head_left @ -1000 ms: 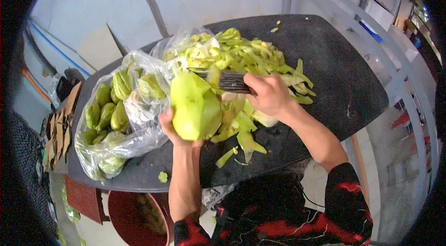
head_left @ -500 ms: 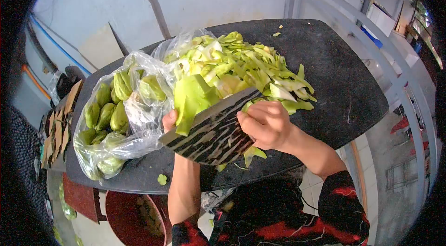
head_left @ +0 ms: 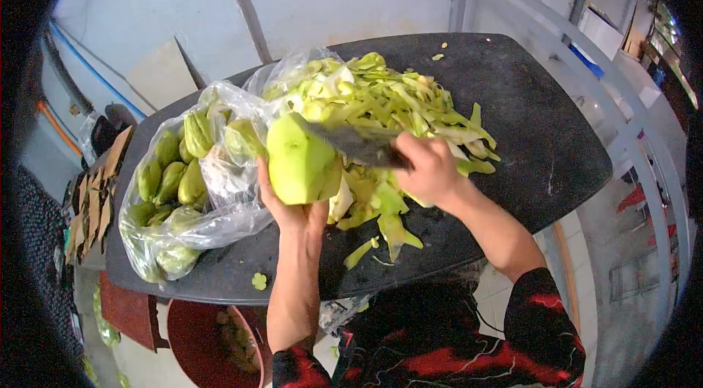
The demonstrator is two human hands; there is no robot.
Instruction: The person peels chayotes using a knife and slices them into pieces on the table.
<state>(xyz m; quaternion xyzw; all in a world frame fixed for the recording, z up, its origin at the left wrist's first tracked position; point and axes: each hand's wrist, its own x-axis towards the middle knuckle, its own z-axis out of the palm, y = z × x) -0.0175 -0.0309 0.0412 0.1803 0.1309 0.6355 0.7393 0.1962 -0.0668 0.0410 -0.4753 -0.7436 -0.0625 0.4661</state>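
My left hand (head_left: pixel 291 216) cups a large peeled green fruit (head_left: pixel 300 161) from below and the left side. Its surface is pale green with flat cut facets; its exact kind I cannot tell. My right hand (head_left: pixel 428 172) is closed round the handle of a broad, dark-bladed cleaver (head_left: pixel 359 145). The blade points left and its tip end reaches the fruit's upper right side, partly smeared by motion. Behind and under the cleaver lies a wide heap of green peelings (head_left: pixel 381 99). Several loose peel strips (head_left: pixel 395 230) lie near the table's front edge.
A clear plastic bag (head_left: pixel 253 223) of ridged green fruits (head_left: pixel 192 183) stands at the left of the dark table (head_left: pixel 542 139). Below the front edge is a reddish-brown tub (head_left: pixel 187 344) with pieces inside. A grey metal railing (head_left: pixel 622 106) runs along the right.
The cleaver, earlier broadside across the front of the fruit, has swung up and right and shows its blade nearly edge-on. The fruit is now in fuller view in my left hand.
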